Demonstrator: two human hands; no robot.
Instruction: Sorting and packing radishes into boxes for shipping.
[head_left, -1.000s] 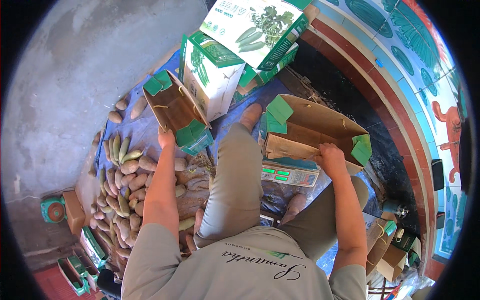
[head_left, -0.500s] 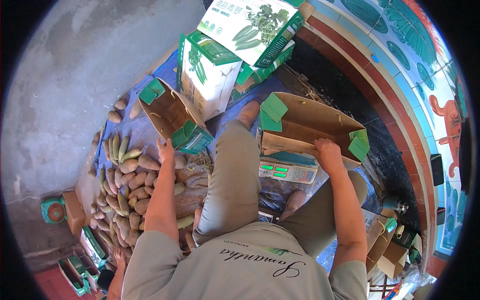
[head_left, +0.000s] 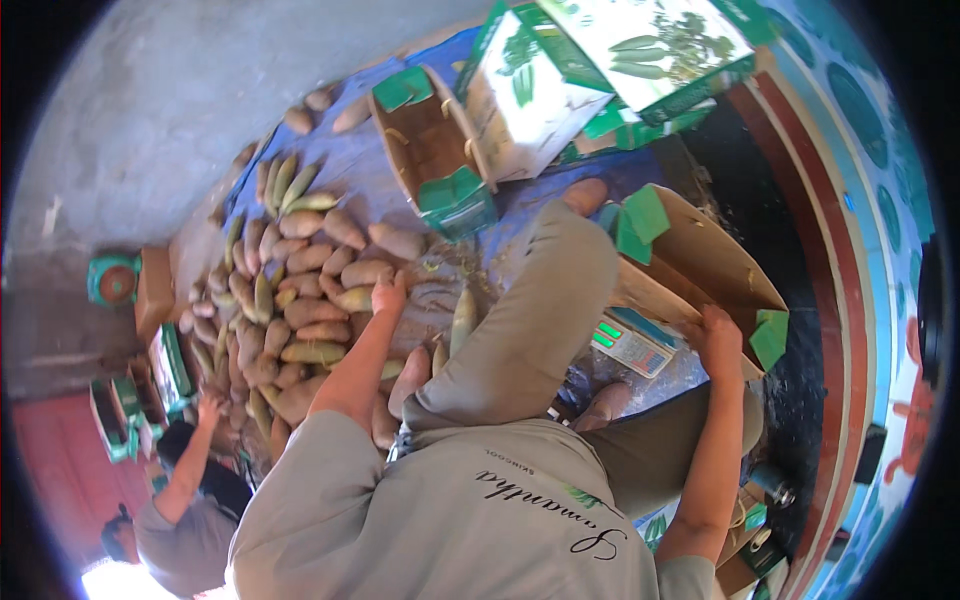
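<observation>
My left hand reaches over a pile of oblong vegetables, its fingers apart and somewhat blurred beside the end of a brown oblong vegetable. Whether the fingertips touch it is hard to see. My right hand is closed on the near wall of an open cardboard box with green flaps. Under the box shows a weighing scale with green lit displays. Nothing shows inside the part of the box I can see. Green oblong vegetables lie among the brown ones.
Another open green-flapped box stands beyond the pile, beside stacked white-and-green cartons. A blue sheet covers the floor. At the left, another person's hand is by the pile, with more boxes behind. A tiled wall rises at the right.
The view has swung left, bringing the other person into sight. My left hand has moved from beside the smaller box's corner to the vegetable pile. My right hand keeps hold of its box.
</observation>
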